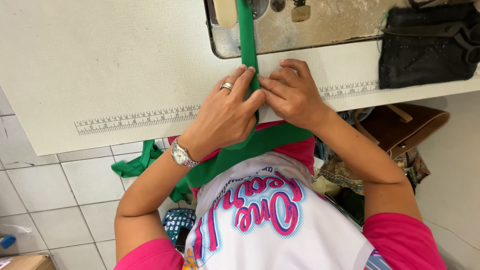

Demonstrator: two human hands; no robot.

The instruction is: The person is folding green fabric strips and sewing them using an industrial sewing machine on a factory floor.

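My left hand (pixel 227 112) and right hand (pixel 290 92) pinch the narrow green fabric strip (pixel 247 35) flat against the cream worktable (pixel 100 65), fingertips meeting at its fold. The strip runs from the metal sewing-machine bed (pixel 325 25) down across my lap.

You sit in a sewing workshop: machine bed (pixel 320 25) at twelve o'clock, ruler-marked table (pixel 100 75), scissors (pixel 450 32) at two.
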